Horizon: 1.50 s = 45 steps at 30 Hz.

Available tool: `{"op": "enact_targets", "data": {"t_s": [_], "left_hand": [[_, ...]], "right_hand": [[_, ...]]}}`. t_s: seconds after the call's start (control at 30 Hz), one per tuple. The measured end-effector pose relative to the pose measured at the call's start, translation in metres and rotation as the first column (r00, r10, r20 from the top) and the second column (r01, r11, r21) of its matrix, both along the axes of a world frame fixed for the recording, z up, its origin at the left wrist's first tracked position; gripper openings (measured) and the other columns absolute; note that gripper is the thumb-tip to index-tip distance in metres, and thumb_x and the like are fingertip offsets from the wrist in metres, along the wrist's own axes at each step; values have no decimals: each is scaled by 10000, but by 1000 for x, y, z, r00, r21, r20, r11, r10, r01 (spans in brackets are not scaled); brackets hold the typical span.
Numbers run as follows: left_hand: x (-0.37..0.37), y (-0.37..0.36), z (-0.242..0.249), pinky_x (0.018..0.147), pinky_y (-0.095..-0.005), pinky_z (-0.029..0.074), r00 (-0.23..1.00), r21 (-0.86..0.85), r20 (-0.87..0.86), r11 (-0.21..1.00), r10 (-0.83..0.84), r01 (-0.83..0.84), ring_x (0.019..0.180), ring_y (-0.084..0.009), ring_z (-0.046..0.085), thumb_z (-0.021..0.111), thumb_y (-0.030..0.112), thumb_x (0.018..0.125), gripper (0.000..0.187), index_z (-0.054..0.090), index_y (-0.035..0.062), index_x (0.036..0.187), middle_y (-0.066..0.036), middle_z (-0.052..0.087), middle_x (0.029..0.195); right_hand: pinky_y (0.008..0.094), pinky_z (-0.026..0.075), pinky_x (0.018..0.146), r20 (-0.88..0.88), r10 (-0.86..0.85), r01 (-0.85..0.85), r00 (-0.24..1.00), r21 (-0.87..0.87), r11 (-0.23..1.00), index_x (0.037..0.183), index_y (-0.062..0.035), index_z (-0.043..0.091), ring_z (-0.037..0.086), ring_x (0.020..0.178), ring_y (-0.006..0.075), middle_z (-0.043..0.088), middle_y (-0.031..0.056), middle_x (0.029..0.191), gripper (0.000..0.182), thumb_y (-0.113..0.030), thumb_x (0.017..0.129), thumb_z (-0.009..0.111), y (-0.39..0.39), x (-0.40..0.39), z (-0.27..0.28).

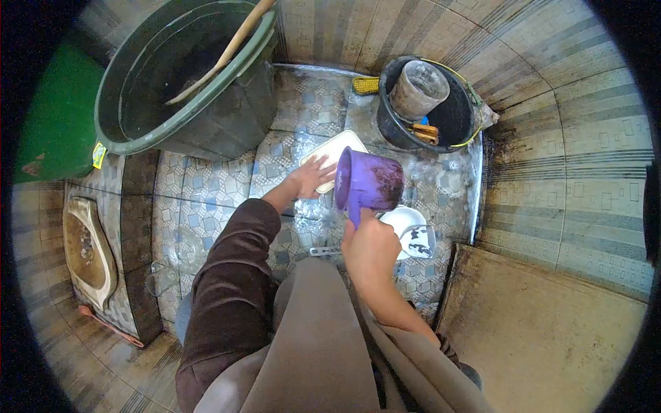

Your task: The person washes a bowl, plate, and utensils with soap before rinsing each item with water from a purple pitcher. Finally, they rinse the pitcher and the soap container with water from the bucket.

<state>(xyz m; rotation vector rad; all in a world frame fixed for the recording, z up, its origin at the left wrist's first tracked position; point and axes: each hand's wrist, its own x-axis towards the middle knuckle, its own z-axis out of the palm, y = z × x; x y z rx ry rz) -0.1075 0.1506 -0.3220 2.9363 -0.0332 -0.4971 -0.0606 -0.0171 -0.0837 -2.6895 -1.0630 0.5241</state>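
My left hand [313, 177] lies with its fingers spread on a cream rectangular tray or lid [337, 146] on the wet tiled floor. In my right hand [372, 249] is the handle of a purple water dipper [372, 180], darkly stained on one side. The dipper is tilted, its mouth facing left toward the tray; whether water is coming out is hard to see. Just right of my right hand sit a white dish [405, 217] and a small container with black markings [418, 244]. A metal utensil handle [325, 251] pokes out left of my right wrist.
A big dark green tub [255, 110] with a wooden stick [231, 51] stands at upper left. At upper right, a black basin [458, 117] holds a grey pail [420, 89], beside a yellow sponge [365, 85]. A squat toilet [103, 275] is left; a brown board [537, 323] lies lower right.
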Motion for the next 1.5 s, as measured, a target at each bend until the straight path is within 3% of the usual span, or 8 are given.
{"op": "enact_targets", "data": {"t_s": [0.2, 0.63, 0.93, 1.0, 1.13, 1.23, 1.3, 1.5], "left_hand": [[-4, 7, -25, 757, -318, 429, 902, 86, 414, 991, -126, 99, 925, -258, 474, 495, 161, 673, 291, 496, 38, 936, -101, 531, 919], [59, 27, 103, 676, -407, 412, 765, -323, 458, 887, 452, -330, 829, -307, 471, 481, 295, 745, 263, 436, 49, 826, -114, 462, 838], [-13, 28, 149, 843, -377, 347, 888, -348, 80, 847, 453, -401, 1025, -321, 402, 486, 238, 749, 403, 385, -7, 1053, -200, 425, 1088], [-35, 16, 175, 877, -370, 313, 695, -581, 469, 783, 545, -222, 1050, -283, 396, 483, 233, 749, 413, 394, 12, 1087, -176, 437, 1102], [-42, 29, 113, 930, -354, 238, 672, -941, 152, 314, 725, -126, 1092, -262, 349, 508, 240, 753, 445, 387, 37, 1130, -161, 389, 1170], [-60, 18, 110, 927, -357, 234, 771, -480, 422, 839, 476, -255, 1090, -269, 343, 511, 246, 759, 430, 395, 37, 1116, -163, 376, 1176], [-64, 4, 147, 903, -371, 262, 659, -584, 529, 793, 534, -173, 1062, -275, 366, 493, 207, 758, 382, 408, 36, 1089, -159, 403, 1143], [-65, -8, 161, 588, -343, 447, 643, -93, 753, 990, 137, -102, 740, -231, 488, 495, 113, 641, 111, 493, 64, 741, -54, 493, 745]], "right_hand": [[370, 445, 440, 121, 94, -101, 988, 50, 994, 701, -15, 522, 565, 500, 289, 556, 141, 573, 128, -127, 659, 568, 3, -11, -15], [390, 434, 501, 329, -103, -5, 939, 313, 950, 850, -135, 585, 549, 553, 319, 560, 147, 617, 200, -144, 650, 595, -8, 35, 106], [333, 455, 538, 534, 540, -758, 651, 408, 510, 749, -117, 612, 572, 604, 266, 576, 125, 653, 116, -187, 675, 556, 162, -10, 133], [342, 463, 553, 575, 628, -838, 524, 219, 499, 692, -101, 617, 586, 642, 250, 589, 115, 666, 106, -165, 665, 537, 208, -48, 120], [329, 472, 600, 531, 693, -852, 487, 115, 510, 691, -99, 631, 594, 718, 244, 605, 109, 726, 114, -152, 660, 534, 260, -102, 81], [333, 470, 644, 345, 736, -804, 583, 113, 584, 709, -85, 631, 586, 752, 260, 600, 131, 768, 125, -140, 661, 530, 261, -117, 69], [320, 463, 690, 136, 517, -520, 845, 428, 739, 727, -69, 629, 578, 779, 265, 594, 139, 813, 138, -154, 647, 555, 265, -109, 62], [263, 413, 542, -467, 587, 121, 661, 839, 530, 741, -6, 617, 539, 572, 99, 604, 60, 607, 182, -171, 664, 610, 250, -42, 98]]}}
